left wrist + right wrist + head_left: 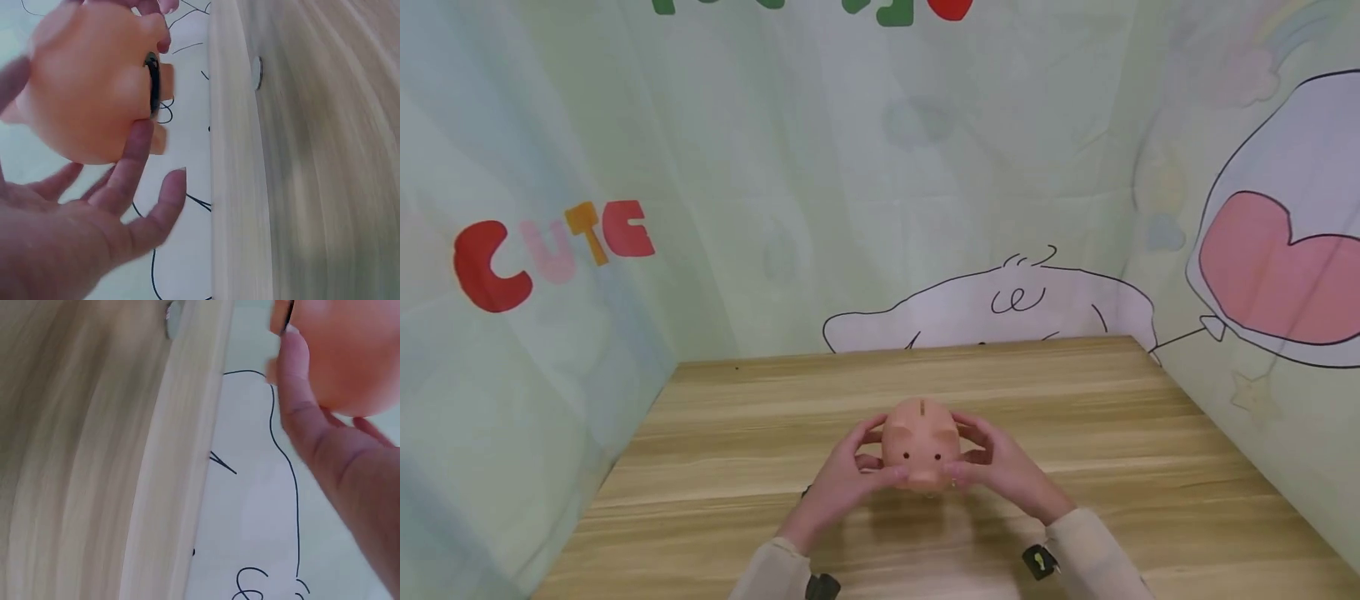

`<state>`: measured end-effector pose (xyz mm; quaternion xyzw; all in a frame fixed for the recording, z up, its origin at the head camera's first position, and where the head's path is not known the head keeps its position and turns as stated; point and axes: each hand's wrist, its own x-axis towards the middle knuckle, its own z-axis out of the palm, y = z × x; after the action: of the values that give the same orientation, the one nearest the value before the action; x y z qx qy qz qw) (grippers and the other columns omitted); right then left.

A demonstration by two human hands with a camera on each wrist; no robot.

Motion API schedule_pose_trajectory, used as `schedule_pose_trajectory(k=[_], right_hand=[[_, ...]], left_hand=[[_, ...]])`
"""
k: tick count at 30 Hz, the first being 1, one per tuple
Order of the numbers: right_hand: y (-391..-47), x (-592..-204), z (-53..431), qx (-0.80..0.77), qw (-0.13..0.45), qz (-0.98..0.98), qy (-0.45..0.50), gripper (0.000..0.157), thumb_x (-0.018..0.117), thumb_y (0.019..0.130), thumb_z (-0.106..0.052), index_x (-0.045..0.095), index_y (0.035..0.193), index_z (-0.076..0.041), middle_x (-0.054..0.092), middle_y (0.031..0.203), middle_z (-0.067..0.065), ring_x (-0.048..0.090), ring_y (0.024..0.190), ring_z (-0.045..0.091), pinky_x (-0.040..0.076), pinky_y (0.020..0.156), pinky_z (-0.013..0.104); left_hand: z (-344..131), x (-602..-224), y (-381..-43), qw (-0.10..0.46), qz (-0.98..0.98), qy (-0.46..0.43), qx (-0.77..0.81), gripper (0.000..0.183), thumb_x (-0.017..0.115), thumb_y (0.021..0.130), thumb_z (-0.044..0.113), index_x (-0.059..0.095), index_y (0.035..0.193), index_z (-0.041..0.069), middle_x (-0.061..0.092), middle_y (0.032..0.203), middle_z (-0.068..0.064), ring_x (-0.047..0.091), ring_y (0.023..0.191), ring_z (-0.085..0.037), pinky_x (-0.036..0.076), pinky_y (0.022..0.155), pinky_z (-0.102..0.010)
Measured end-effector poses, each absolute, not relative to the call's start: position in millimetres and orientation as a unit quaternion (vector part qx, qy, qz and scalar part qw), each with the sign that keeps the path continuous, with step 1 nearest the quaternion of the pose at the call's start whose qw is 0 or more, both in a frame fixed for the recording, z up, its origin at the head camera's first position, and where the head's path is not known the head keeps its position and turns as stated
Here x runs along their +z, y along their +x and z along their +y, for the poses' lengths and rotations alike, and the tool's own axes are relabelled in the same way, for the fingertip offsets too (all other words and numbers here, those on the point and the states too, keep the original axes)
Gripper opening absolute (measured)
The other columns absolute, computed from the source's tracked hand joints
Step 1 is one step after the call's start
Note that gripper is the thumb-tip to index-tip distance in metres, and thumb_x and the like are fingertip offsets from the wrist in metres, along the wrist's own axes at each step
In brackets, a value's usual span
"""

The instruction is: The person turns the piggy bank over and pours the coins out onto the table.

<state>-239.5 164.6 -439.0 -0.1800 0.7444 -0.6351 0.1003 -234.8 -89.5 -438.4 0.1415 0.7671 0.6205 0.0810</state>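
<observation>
A pink piggy bank [921, 429] is held up over the wooden table [737, 467], its snout toward the head camera and the coin slot on top. My left hand [844, 477] grips one side of it, thumb near the snout. On the opposite side my right hand [1009, 473] grips it the same way. In the left wrist view, a dark round patch shows on the underside of the piggy bank [94, 81], between stubby feet. A silver coin [257, 73] lies on the tabletop; the right wrist view shows the coin [174, 320] too.
Printed cloth walls [790, 208] surround the table at the back and both sides. Dark straps with small devices, such as the one by the right sleeve [1039, 562], sit at the wrists.
</observation>
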Motion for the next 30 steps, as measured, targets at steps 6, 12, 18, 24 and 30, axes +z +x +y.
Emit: schedule_pose_trajectory(k=[6,12,18,24,30], right_hand=[[-239,-438,167,-0.606,0.064,0.76,-0.227,0.088,0.084,0.081,-0.016,0.033,0.152,-0.005,0.035,0.154,0.021,0.058,0.116,0.037,0.054,0.088,0.04],[-242,-433,168,-0.622,0.042,0.739,-0.254,0.09,0.083,0.078,-0.003,0.033,0.152,-0.007,0.03,0.157,0.018,0.051,0.123,0.044,0.056,0.084,0.038],[-234,-434,160,-0.617,0.005,0.727,-0.302,0.093,0.08,0.079,0.005,0.03,0.155,-0.013,0.025,0.16,0.009,0.038,0.137,0.043,0.055,0.087,0.041],[-229,-436,156,-0.574,-0.058,0.751,-0.322,0.092,0.076,0.081,0.01,0.029,0.155,-0.016,0.025,0.161,0.006,0.038,0.137,0.043,0.053,0.09,0.046],[-231,-435,160,-0.595,-0.038,0.739,-0.315,0.094,0.08,0.078,0.007,0.03,0.155,-0.011,0.028,0.159,0.011,0.046,0.13,0.042,0.056,0.083,0.041]], left_hand=[[-93,-441,-236,0.074,0.759,0.162,0.626,0.093,0.09,0.075,0.024,0.037,0.151,0.018,0.043,0.145,-0.01,0.062,0.108,-0.024,0.049,0.093,-0.042],[-89,-436,-237,0.039,0.743,0.187,0.641,0.093,0.091,0.072,0.014,0.039,0.149,0.018,0.041,0.148,-0.009,0.06,0.115,-0.028,0.046,0.098,-0.049],[-88,-440,-230,-0.008,0.754,0.209,0.622,0.095,0.09,0.072,0.009,0.037,0.148,0.027,0.037,0.153,-0.002,0.054,0.124,-0.03,0.044,0.099,-0.056],[-86,-442,-228,-0.081,0.764,0.261,0.585,0.096,0.088,0.074,0.003,0.034,0.149,0.03,0.033,0.153,0.002,0.055,0.125,-0.022,0.043,0.102,-0.052],[-89,-439,-228,-0.047,0.767,0.231,0.596,0.097,0.09,0.072,0.011,0.036,0.149,0.031,0.038,0.15,0.007,0.058,0.117,-0.018,0.05,0.094,-0.042]])
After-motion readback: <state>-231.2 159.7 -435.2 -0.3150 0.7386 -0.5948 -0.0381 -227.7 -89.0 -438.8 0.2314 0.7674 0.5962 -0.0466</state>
